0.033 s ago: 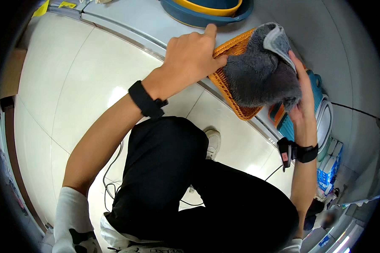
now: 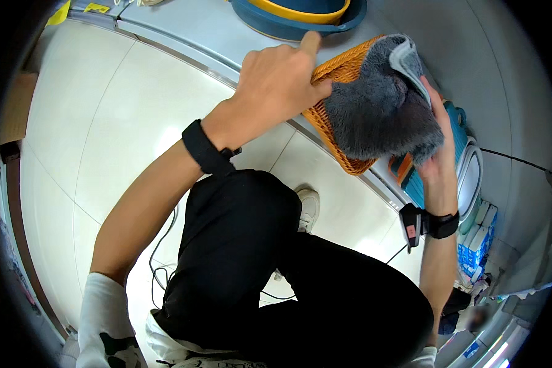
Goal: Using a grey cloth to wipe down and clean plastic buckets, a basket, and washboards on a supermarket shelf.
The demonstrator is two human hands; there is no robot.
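Observation:
A woven orange-brown wicker basket (image 2: pixel 346 65) is held tilted over the edge of a grey shelf. My left hand (image 2: pixel 278 81) grips its left rim, thumb over the edge and index finger sticking out. A fluffy dark grey cloth (image 2: pixel 377 113) with a pale border lies in the basket and spills over its right side, hiding that part of the rim. My right hand (image 2: pixel 440 138) is closed round the cloth's right edge; some of its fingers are hidden behind the cloth. I cannot tell whether it touches the basket too.
Blue and yellow basins (image 2: pixel 276 21) stand on the grey shelf (image 2: pixel 184 35) beyond my left hand. Teal and orange plastic items (image 2: pixel 457 119) and white-rimmed tubs (image 2: pixel 470 175) are at the right. Blue-and-white packages (image 2: pixel 475 248) lie nearer. A cable (image 2: pixel 155 270) runs over the tiled floor.
The cloth has shifted slightly to the right at its lower edge, together with my right hand. My left hand and the basket have hardly moved.

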